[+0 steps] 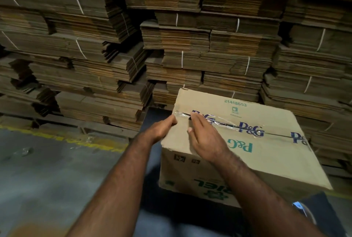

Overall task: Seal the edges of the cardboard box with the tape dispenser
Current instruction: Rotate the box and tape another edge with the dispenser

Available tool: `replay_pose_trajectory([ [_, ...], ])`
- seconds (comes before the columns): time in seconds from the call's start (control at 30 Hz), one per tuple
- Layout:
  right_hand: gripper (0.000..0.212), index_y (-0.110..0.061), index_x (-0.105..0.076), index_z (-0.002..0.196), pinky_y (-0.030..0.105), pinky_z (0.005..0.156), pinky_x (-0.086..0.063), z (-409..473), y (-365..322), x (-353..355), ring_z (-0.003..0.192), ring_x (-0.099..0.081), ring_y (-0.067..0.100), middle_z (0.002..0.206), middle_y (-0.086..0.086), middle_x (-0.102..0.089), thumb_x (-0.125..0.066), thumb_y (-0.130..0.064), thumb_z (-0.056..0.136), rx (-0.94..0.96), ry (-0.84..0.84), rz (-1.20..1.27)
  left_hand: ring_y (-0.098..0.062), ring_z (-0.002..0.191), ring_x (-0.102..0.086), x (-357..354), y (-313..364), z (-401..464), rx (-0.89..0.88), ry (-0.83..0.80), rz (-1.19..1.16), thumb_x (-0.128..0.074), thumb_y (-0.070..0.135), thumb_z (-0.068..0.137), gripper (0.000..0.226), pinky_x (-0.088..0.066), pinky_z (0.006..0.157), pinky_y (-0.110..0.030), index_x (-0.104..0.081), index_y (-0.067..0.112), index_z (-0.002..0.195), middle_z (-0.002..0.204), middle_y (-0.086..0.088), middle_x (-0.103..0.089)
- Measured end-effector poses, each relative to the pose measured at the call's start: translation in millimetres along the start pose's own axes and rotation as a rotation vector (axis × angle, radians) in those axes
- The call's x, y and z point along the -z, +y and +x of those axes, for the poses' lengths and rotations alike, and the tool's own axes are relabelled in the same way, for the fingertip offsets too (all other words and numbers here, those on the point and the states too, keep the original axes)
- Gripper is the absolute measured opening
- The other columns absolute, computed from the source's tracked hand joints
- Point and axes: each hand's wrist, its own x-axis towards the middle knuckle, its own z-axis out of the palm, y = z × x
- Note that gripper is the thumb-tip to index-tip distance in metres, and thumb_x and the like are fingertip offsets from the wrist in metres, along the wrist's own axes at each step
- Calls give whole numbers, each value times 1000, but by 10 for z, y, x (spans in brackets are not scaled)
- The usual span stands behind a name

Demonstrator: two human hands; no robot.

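The cardboard box (238,141) sits at about four o'clock from the frame's centre, in front of stacks of flattened cartons (171,46), its top seam carrying clear printed tape (228,124); it looks stiff-walled yet dentable. The left hand (162,128) curls over the seam's nine o'clock end, clamped on nothing; the right hand (203,137) lies flat, fingers together, on the tape; no dispenser shows. The thin, clingy tape probably wrinkles easily, so press along the seam and steady the box by its corners.
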Motion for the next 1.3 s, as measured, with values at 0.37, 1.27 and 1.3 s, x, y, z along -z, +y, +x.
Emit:
replay_pose_trajectory([
  [0.37,49,-6,-44,139,43,103,-40,406,1036,464,126,-48,37,138,20,-49,-43,-35,99,-267,20,-59,-23,115,-53,-730,414,-467,-753,354,797,-48,64,79,63,-40,94,-39,-64,21,123,120,1,-61],
  [1.27,58,-9,-67,103,33,73,-47,-85,2652,1156,88,-54,26,88,6,-58,-66,-63,80,-573,-65,75,-20,105,-68,-1480,435,420,-102,555,-85,-66,72,52,84,-55,95,-46,-67,25,122,117,4,-71],
  [1.3,53,-12,-67,96,32,70,-47,-200,2671,1154,84,-55,25,83,4,-58,-66,-62,79,-590,-53,93,-18,104,-69,-1381,447,574,-116,516,-39,-68,67,50,81,-55,96,-44,-69,23,118,114,4,-73],
])
